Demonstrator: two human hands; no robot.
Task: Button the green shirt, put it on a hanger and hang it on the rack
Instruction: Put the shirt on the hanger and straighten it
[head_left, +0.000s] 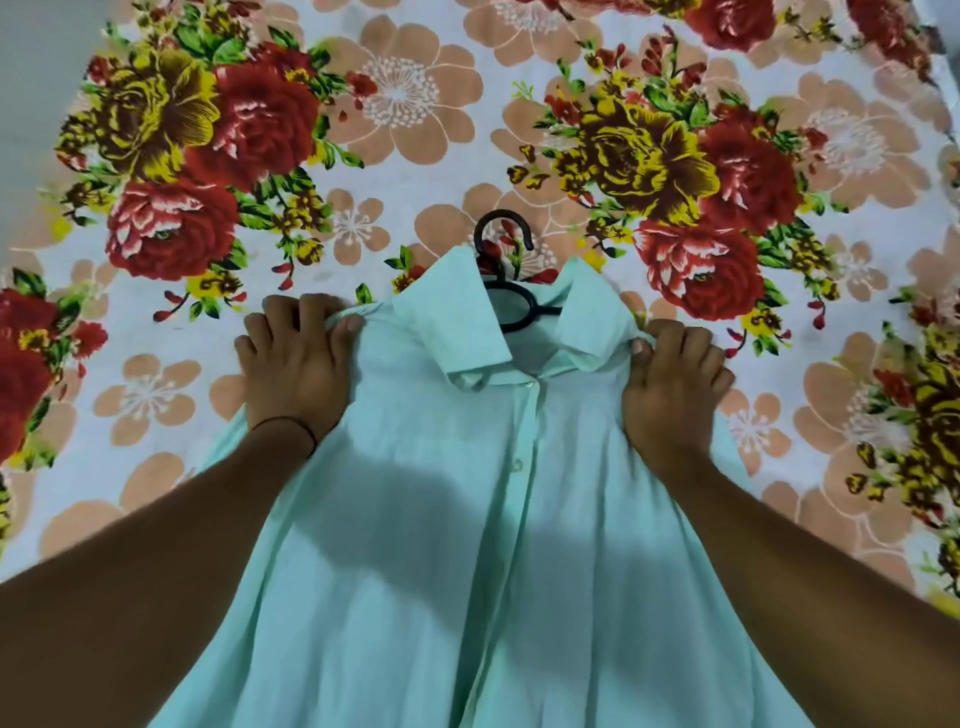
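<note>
The pale green shirt (441, 545) lies front up on the bed, its placket closed with white buttons down the middle and the collar spread open. A black hanger (511, 270) sits inside the neck; its hook and a loop show above the collar, the arms are hidden under the cloth. My left hand (296, 358) grips the shirt's left shoulder, fingers curled into the fabric. My right hand (672, 379) pinches the right shoulder the same way. Both forearms lie over the shirt body.
A floral bedsheet (395, 130) with red, yellow and peach flowers covers the surface on all sides of the shirt. A strip of grey floor (31, 93) shows at the far left. No rack is in view.
</note>
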